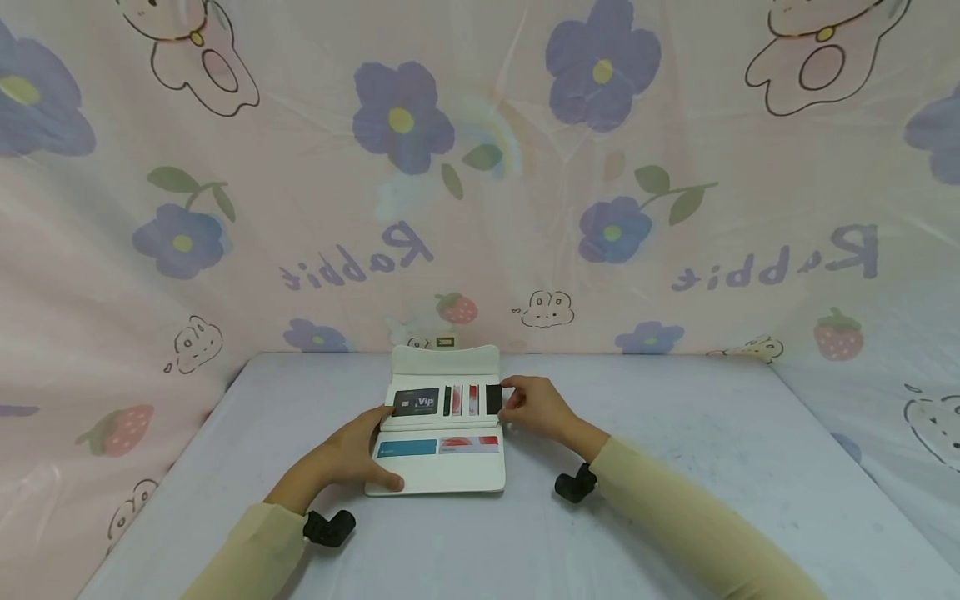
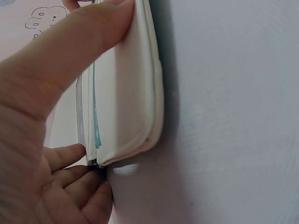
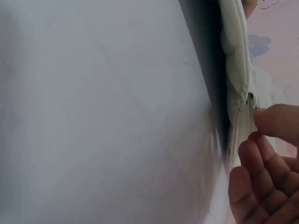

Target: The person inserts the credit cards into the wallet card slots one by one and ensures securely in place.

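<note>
A white wallet (image 1: 442, 475) lies unfolded on the table, several cards in its slots. My left hand (image 1: 347, 454) holds its left side, with the thumb (image 2: 88, 35) pressing on the near panel and the fingers by the fold. At the right edge my right hand (image 1: 542, 408) pinches a black card (image 1: 493, 399), thumb (image 3: 280, 122) against the wallet's edge; the exact contact is partly hidden. A dark "Vip" card (image 1: 416, 402) sits in the upper panel. A blue card (image 1: 407, 448) and a red-and-white card (image 1: 468, 444) show in the lower panel.
The wallet rests on a white-covered table (image 1: 675, 467) near its back edge. Behind hangs a pink curtain (image 1: 510, 217) printed with flowers and rabbits. Both wrists carry small black devices, one at the left wrist (image 1: 330, 528) and one at the right wrist (image 1: 576, 483).
</note>
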Available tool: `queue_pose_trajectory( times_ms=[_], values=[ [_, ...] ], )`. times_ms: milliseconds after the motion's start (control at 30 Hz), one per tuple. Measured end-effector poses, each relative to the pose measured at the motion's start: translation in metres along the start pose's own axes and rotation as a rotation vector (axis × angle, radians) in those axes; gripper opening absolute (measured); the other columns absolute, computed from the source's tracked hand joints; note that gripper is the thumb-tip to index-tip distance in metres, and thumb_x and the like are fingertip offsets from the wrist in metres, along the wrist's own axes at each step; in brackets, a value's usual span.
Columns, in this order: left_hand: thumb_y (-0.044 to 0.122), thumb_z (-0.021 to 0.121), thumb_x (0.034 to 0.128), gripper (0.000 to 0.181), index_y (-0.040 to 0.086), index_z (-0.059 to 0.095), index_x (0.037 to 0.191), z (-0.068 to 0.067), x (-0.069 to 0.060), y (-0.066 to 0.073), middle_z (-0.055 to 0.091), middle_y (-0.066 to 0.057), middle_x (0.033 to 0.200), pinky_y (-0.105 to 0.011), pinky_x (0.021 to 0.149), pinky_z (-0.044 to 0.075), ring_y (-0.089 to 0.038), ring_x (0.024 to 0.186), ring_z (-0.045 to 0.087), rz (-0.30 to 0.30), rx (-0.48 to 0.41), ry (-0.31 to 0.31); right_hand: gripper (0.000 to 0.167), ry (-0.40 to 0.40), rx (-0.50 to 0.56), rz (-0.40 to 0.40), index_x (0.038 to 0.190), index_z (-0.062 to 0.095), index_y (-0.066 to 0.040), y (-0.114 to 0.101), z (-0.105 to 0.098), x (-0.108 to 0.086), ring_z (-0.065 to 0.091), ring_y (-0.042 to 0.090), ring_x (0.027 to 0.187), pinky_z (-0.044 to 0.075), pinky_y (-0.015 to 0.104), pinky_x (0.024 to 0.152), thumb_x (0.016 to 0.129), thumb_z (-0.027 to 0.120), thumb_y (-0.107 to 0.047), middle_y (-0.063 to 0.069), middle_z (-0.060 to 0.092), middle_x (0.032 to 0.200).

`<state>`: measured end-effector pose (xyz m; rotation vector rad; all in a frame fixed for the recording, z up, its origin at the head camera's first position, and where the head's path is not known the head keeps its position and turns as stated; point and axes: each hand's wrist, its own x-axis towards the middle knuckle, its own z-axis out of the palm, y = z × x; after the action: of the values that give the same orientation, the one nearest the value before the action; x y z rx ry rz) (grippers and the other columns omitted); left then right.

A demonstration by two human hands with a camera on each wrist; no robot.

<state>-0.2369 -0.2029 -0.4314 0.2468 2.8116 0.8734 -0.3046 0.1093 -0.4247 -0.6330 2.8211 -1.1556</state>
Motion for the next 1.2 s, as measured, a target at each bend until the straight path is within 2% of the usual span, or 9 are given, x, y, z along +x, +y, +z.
queue_pose_trajectory(
  times_ms=[267,600,1033,1200],
  values=[
    [0.050,0.092,0.0505,0.124,0.004,0.031,0.148,-0.001,0.000,0.000,0.037,-0.018,0.152,-0.059,0.109,0.034,-0.038,0.139,0.036,0.003,-0.017,-0.005,0.049,-0.019,-0.056,-0.007,0.122,0.060,0.005,-0.002,0.002,0.002,0.053,0.008,0.063,0.046,0.019,0.055,0.077,0.075,-0.006,-0.001,0.063,0.072],
    [0.049,0.093,0.0503,0.125,0.004,0.030,0.149,-0.002,0.000,0.001,0.037,-0.019,0.152,-0.059,0.109,0.033,-0.038,0.139,0.036,0.006,-0.016,-0.011,0.046,-0.042,-0.082,-0.054,0.122,0.061,0.005,-0.003,0.002,0.004,0.055,0.008,0.065,0.047,0.019,0.058,0.078,0.072,-0.005,0.001,0.065,0.076],
    [0.049,0.092,0.0512,0.123,0.005,0.031,0.149,-0.001,-0.001,0.001,0.038,-0.019,0.151,-0.059,0.109,0.034,-0.037,0.138,0.038,0.005,-0.011,-0.008,0.040,-0.153,-0.166,-0.016,0.119,0.063,0.004,-0.007,-0.002,0.013,0.056,0.009,0.060,0.048,0.021,0.053,0.082,0.072,-0.007,0.001,0.066,0.074],
    [0.049,0.092,0.0510,0.123,0.005,0.031,0.149,-0.001,-0.002,0.001,0.037,-0.019,0.152,-0.060,0.109,0.034,-0.038,0.139,0.036,0.002,-0.010,-0.010,0.038,-0.168,-0.177,0.006,0.117,0.064,0.004,-0.007,-0.003,0.015,0.056,0.009,0.061,0.048,0.021,0.054,0.082,0.074,-0.007,0.000,0.067,0.075]
  ],
)
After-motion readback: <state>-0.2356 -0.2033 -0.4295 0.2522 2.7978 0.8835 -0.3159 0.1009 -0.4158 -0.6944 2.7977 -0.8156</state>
